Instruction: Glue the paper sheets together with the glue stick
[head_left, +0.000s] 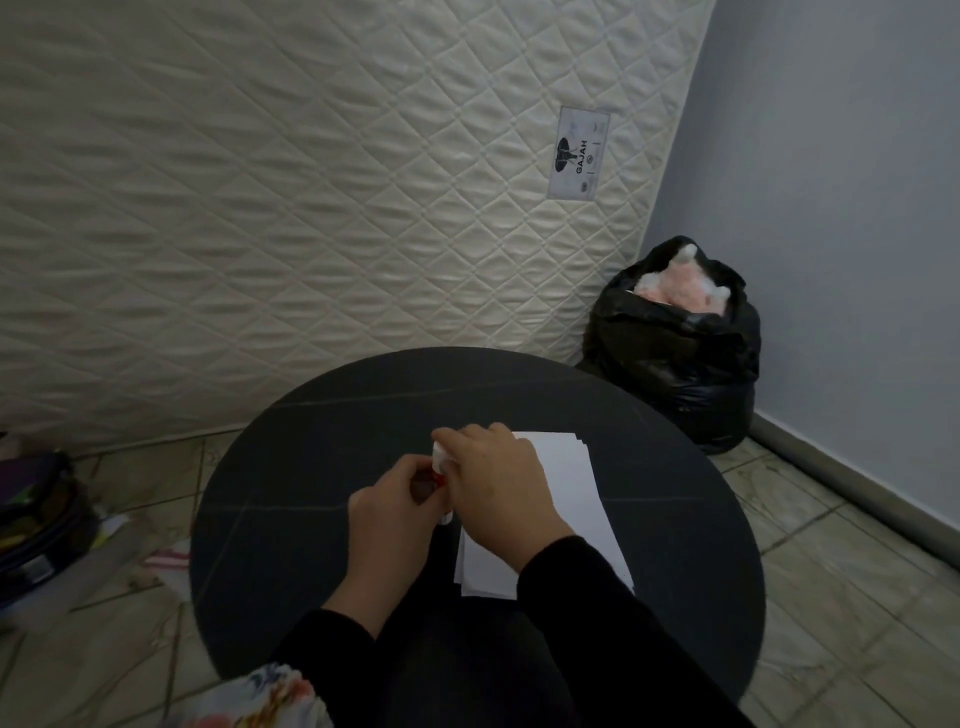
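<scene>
A small stack of white paper sheets (566, 499) lies on the round black table (322, 467), right of centre. Both hands meet just left of the stack, above the table. My right hand (498, 488) curls round the white body of a glue stick (440, 457), whose top end shows above the fingers. My left hand (395, 504) pinches the same glue stick from the left, where a bit of red shows. Most of the stick is hidden by the fingers, and my right forearm covers the near corner of the sheets.
A quilted mattress (291, 208) leans against the wall behind the table. A full black rubbish bag (675, 353) stands on the tiled floor at the right. Bags and scattered items (47, 525) lie on the floor to the left.
</scene>
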